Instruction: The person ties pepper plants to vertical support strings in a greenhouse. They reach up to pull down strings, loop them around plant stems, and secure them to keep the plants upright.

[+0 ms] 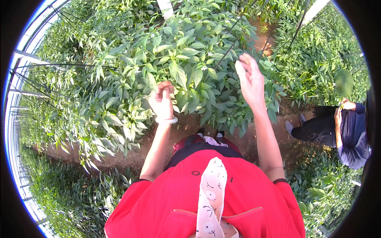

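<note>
Leafy green pepper plants (178,56) with small white flowers (204,68) spread before me. At their near side is my left hand (162,101), with a white bangle (166,120) on its wrist. Its fingers are curled against the leaves, and whether a stem or leaf is pinched between them cannot be made out. Farther right, my right hand (251,78) is raised over the foliage beside a dark slanting string (227,53). Its thumb and bent fingers stand a little apart, and nothing shows between them.
A soil path (244,139) runs across under me between plant rows. On it at the right stands another person (352,128) in dark clothing, hands together. Strings hang among the plants. White posts (165,9) rise at the back, and a greenhouse frame (29,58) curves along the left.
</note>
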Motion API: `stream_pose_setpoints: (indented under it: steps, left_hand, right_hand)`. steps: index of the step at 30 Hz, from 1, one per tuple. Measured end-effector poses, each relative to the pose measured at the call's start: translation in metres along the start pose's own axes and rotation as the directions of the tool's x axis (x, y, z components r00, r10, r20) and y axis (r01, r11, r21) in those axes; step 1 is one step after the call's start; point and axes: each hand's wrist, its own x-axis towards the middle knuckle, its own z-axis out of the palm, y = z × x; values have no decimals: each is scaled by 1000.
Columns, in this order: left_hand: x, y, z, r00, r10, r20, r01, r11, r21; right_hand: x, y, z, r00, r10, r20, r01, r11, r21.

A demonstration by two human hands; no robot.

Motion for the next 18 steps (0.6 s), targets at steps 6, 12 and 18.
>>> stream_pose_setpoints:
  steps: [6,12,18]
  left_hand:
    - [40,29,30,996,78,-50,-82,994,-78]
    - [91,24,48,993,118,-24,-121,976,-183]
    - [133,27,66,999,40,-29,-42,996,-79]
  right_hand:
    - [65,-4,14,971,-114,212,29,929,368]
    - [108,10,-1,994,77,75,-102,896,432]
    - [155,-11,-5,997,80,-6,-80,990,-116]
